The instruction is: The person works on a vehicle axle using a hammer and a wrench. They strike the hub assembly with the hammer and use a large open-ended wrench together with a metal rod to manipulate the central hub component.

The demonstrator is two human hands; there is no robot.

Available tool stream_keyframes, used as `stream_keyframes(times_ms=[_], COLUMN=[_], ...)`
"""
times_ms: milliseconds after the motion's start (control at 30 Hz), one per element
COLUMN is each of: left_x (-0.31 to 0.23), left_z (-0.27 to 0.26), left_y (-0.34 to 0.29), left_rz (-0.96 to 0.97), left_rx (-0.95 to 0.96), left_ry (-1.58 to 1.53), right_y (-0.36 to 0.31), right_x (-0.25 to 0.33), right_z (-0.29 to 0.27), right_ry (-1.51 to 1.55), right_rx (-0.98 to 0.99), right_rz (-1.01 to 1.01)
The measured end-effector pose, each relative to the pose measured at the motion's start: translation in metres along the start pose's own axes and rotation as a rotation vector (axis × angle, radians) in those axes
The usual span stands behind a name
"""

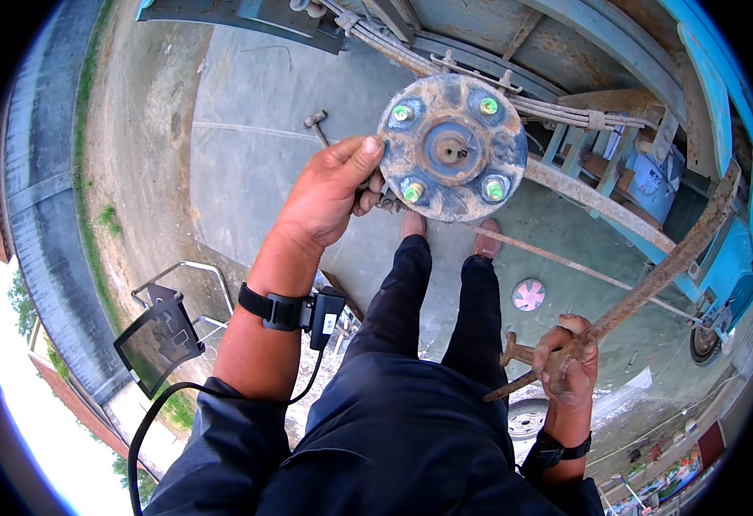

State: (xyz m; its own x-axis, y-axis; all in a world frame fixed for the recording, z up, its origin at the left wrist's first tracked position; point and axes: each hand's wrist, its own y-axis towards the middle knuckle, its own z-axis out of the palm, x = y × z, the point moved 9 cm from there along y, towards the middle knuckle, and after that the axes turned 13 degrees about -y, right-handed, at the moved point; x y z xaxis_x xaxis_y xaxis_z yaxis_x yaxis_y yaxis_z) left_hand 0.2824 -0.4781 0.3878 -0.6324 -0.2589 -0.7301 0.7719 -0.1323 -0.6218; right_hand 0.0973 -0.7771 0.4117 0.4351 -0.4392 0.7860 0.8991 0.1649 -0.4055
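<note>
A round, rusty wheel hub with green-tipped studs is mounted on the axle in front of me. My left hand grips its left rim, thumb on the near face and the other fingers curled behind, partly hidden. At lower right, my right hand is closed around a rusty steel bar tool. Its long arm slants toward the upper right. A short arm with a flared end and a thin tapered one stick out left of the hand.
Beyond the hub run leaf springs under a blue vehicle body. A hammer lies on the concrete floor. A tubular metal frame chair stands left, a pink-and-white disc right of my feet, and a wheel at lower right.
</note>
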Motion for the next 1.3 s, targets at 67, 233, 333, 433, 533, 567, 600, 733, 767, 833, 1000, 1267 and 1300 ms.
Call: stream_keyframes(times_ms=[67, 233, 333, 433, 533, 567, 600, 733, 767, 833, 1000, 1267, 1300], left_x=[0.0, -0.001, -0.001, -0.001, -0.002, -0.002, -0.002, -0.001, -0.001, -0.001, -0.001, -0.005, -0.005], left_z=[0.0, 0.001, 0.0, 0.002, 0.003, 0.003, 0.003, 0.002, 0.002, 0.001, 0.001, 0.002, 0.003], left_y=[0.0, 0.001, 0.001, 0.001, 0.002, 0.002, 0.002, 0.003, 0.003, 0.003, 0.004, 0.002, 0.002], left_rz=[-0.009, -0.014, -0.019, -0.031, -0.04, -0.041, -0.042, -0.05, -0.05, -0.042, -0.039, -0.054, -0.054], left_rx=[0.006, 0.02, 0.024, 0.023, 0.05, 0.054, 0.058, 0.073, 0.071, 0.076, 0.097, 0.1, 0.104], left_ry=[0.007, 0.016, 0.008, -0.005, -0.002, 0.0, 0.002, 0.023, 0.023, 0.022, -0.008, 0.024, 0.044], right_y=[0.001, 0.009, 0.012, 0.015, 0.017, 0.018, 0.02, 0.024, 0.024, 0.026, 0.036, 0.046, 0.047], right_x=[0.0, 0.003, 0.002, 0.002, 0.002, 0.002, 0.003, -0.001, -0.003, -0.006, -0.007, -0.007, -0.008], right_z=[0.002, 0.009, 0.011, 0.014, 0.017, 0.018, 0.02, 0.02, 0.021, 0.022, 0.034, 0.049, 0.049], right_ry=[0.004, -0.031, -0.034, -0.033, -0.03, -0.03, -0.03, -0.043, -0.045, -0.042, -0.075, -0.127, -0.129], right_rx=[0.018, 0.016, 0.023, 0.03, 0.033, 0.034, 0.037, -0.04, -0.059, -0.074, -0.04, -0.002, 0.001], right_rz=[-0.012, -0.008, 0.002, 0.014, 0.02, 0.023, 0.024, 0.062, 0.072, 0.082, 0.112, 0.121, 0.123])
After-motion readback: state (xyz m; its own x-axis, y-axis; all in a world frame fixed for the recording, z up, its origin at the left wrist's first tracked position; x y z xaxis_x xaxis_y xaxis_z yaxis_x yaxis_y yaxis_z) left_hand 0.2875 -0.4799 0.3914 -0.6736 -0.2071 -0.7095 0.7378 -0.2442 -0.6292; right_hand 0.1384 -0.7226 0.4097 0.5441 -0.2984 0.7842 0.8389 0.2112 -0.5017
